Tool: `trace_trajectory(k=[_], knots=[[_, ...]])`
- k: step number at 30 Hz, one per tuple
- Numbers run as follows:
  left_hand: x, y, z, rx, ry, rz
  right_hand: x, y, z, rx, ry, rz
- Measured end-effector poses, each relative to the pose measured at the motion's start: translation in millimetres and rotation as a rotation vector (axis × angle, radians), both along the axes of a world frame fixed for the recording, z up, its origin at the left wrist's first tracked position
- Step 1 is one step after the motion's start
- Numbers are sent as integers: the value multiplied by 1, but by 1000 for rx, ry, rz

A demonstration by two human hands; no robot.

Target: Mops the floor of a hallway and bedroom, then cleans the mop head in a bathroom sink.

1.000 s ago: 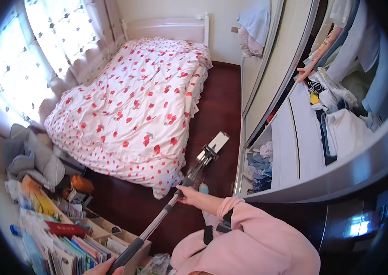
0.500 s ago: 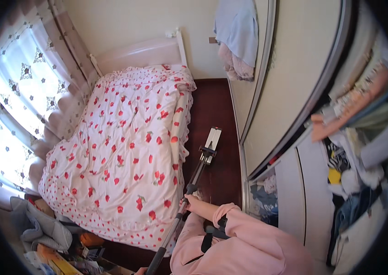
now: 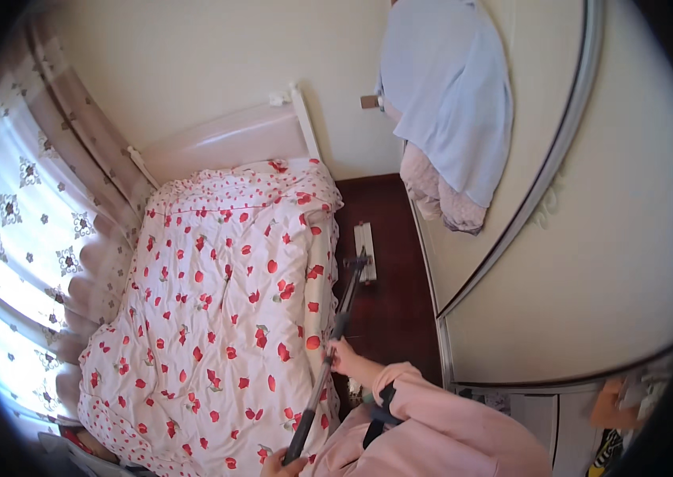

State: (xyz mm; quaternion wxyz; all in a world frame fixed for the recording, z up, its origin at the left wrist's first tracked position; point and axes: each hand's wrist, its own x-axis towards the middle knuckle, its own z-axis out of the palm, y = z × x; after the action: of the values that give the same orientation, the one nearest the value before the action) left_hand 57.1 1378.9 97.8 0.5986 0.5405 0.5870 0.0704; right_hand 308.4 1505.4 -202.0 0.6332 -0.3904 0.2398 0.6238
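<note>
A flat mop with a grey pole (image 3: 318, 393) slants from the bottom of the view up to its long white mop head (image 3: 363, 253), which rests on the dark red-brown floor beside the bed. My right hand (image 3: 342, 356), in a pink sleeve, is closed round the middle of the pole. At the pole's dark grip end, my left hand (image 3: 282, 463) is wrapped round it, partly cut off by the lower edge. The pole passes close along the bed's right side.
A bed with a white, red-flowered quilt (image 3: 217, 318) fills the left, its pale headboard (image 3: 225, 139) against the wall. Sliding wardrobe doors (image 3: 567, 278) line the right of the narrow floor strip (image 3: 388, 211). A light blue cloth (image 3: 452, 103) hangs there. Patterned curtains (image 3: 34, 215) cover the window.
I have moved forward along the bed, so the open wardrobe shelves have mostly left the view. The mop has gone forward too, and my left hand shows more. Both hands keep their grip.
</note>
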Motion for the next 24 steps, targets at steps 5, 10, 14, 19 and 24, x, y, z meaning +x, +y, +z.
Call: trace_trajectory(k=[5, 10, 14, 19, 24], knots=[[110, 110, -26, -35, -94, -94, 110, 112, -13, -45, 57, -132], [224, 196, -40, -36, -62, -54, 205, 206, -58, -143, -46, -174], [290, 236, -73, 115, -77, 0, 270, 264, -56, -158, -34, -100], [365, 296, -45, 86, -29, -5, 325, 315, -39, -119, 23, -114], [386, 328, -36, 159, 9, 30, 341, 350, -27, -112, -37, -50]])
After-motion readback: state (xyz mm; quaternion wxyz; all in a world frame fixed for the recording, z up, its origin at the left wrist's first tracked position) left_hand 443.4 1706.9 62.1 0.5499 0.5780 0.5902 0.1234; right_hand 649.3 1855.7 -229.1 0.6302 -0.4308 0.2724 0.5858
